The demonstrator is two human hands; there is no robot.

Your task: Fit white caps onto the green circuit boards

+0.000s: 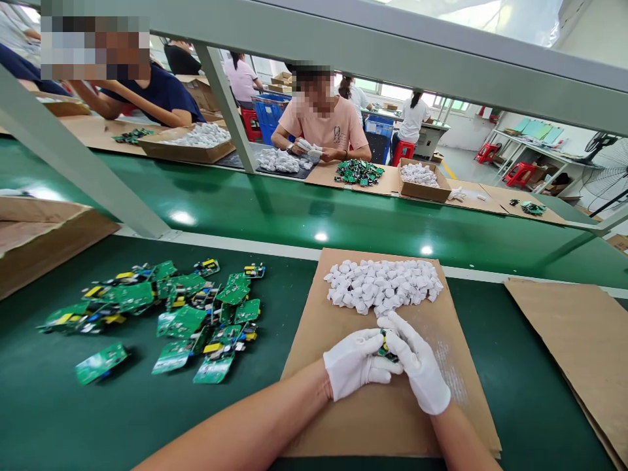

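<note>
Both my hands wear white gloves and meet over a brown cardboard sheet (324, 418). My left hand (356, 363) is closed around a small green circuit board (387, 353), of which a bit with a yellow part shows between the fingers. From the other side my right hand (417, 360) has its fingers on the same board; whether it also pinches a small white piece is hidden. Just beyond my fingertips lies a heap of small white pieces (383, 284). Several loose green circuit boards (181, 320) with yellow and blue components are spread on the green tabletop to the left.
A cardboard box (49, 242) stands at the far left, and more cardboard sheets (579, 353) lie at the right. A grey metal frame (392, 52) crosses above the bench. Beyond the green strip (294, 219), a person in a pink shirt (324, 127) handles white pieces.
</note>
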